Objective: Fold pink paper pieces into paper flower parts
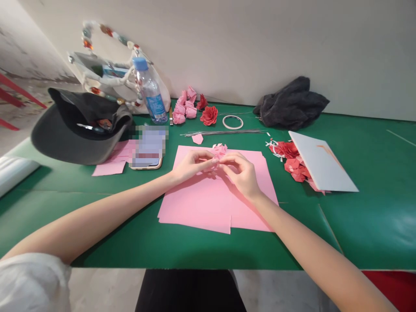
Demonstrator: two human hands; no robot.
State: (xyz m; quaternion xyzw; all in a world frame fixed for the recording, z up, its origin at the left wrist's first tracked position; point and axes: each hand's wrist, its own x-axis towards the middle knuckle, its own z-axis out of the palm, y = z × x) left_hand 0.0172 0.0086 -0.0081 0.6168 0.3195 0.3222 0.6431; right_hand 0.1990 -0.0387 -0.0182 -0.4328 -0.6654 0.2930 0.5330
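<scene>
Although the fingers hide much of it, a pink paper flower [218, 151] can be made out near the middle of the desk [373, 221], its cut, curled petals showing just beyond the fingertips. From where I stand, it is gripped between both hands and held over a stack of pink paper sheets [214, 208]; whether it touches them I cannot tell. The left hand [191, 165] reaches in from the left with its fingers closed toward the flower, while the right hand [242, 177] comes from the near right, curled around it with the knuckles up. Neither hand is open. They meet at the flower, and neither is clearly nearer to it. Its bunched shape shows no clear long axis.

Just beyond the sheets lie a loose pink petal [197, 138] and a bundle of thin wires [224, 132] running left to right, with a ring of white tape [232, 122] farther off. Past that are pink paper roses [183, 106] and a red paper rose [208, 115], beside a water bottle [151, 93] with a blue cap. To the left are a smartphone [146, 147] with a blurred screen and a black cap [78, 130]. To the right, red paper pieces [290, 162] lie partly under a tilted white board [321, 162], and a dark cloth [292, 104] sits against the wall.
</scene>
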